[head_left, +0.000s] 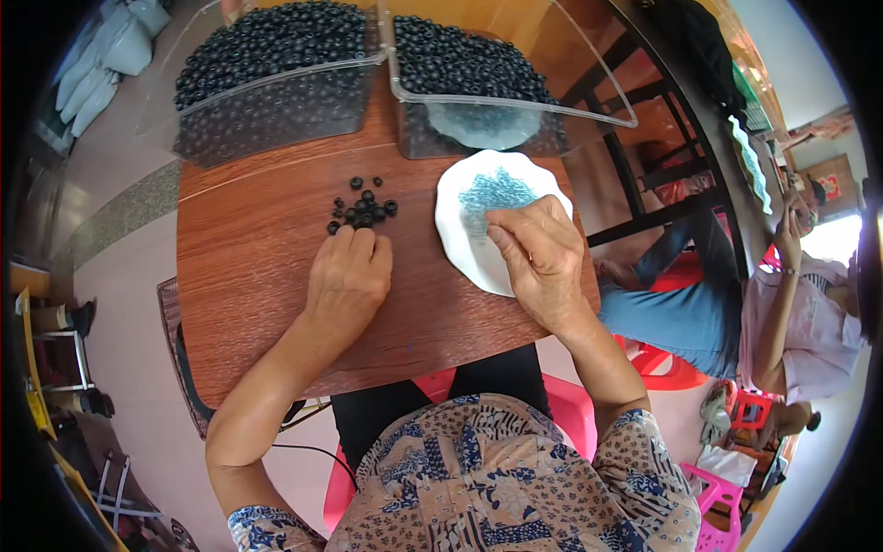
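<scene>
Thumb and forefinger of the right hand (544, 253) pinch together, contents hidden; whether the left hand (349, 276) grips anything, I cannot tell.

Its fingertips meet the loose black beads (365, 213), left of centre on the wood-grain table (267, 276); the white scalloped plate (455, 248) of tiny blue beads (497, 190) lies near the right edge; two clear bins (276, 129) line the far edge; open wood reaches the left edge; a wall poster (831, 189) is too small to read.

Head-worn fisheye; faces down; table (248, 285) close below.
</scene>
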`<state>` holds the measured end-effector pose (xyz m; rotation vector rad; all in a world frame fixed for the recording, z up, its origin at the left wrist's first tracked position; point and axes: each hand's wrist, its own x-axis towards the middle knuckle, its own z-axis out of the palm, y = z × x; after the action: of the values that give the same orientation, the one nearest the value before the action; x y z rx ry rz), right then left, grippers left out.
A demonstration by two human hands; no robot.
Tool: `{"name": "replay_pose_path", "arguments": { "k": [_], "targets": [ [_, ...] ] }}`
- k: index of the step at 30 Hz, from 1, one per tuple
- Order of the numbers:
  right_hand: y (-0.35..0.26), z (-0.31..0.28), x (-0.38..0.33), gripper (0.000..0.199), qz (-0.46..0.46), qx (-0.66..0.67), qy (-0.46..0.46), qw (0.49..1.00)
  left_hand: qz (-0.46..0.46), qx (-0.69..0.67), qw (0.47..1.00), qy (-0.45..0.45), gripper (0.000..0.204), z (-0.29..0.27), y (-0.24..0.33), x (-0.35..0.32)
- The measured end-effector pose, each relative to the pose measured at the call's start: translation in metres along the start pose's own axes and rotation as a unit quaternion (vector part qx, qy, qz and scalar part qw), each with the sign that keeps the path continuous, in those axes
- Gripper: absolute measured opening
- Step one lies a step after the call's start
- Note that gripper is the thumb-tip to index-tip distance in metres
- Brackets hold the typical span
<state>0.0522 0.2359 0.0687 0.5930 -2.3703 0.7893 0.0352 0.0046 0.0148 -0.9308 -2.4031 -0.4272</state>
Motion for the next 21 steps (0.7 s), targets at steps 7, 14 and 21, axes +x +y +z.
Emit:
{"name": "replay_pose_path", "arguments": {
  "k": [7, 14, 21],
  "targets": [
    [0.017, -0.014, -0.014, 0.018, 0.011, -0.039, -0.054, 0.998, -0.014, -0.037, 0.999, -0.035, 0.010, 0.000, 0.007, -0.005],
    [0.026, 0.001, -0.028, 0.015, -0.003, -0.109, -0.126, 0.986, -0.113, -0.106, 0.981, -0.116, 0.023, -0.011, 0.023, -0.009],
    [0.033, 0.014, -0.031, 0.012, 0.002, -0.137, -0.135, 0.981, -0.165, -0.213, 0.960, -0.080, 0.021, -0.014, 0.027, -0.021]
  ]
}}
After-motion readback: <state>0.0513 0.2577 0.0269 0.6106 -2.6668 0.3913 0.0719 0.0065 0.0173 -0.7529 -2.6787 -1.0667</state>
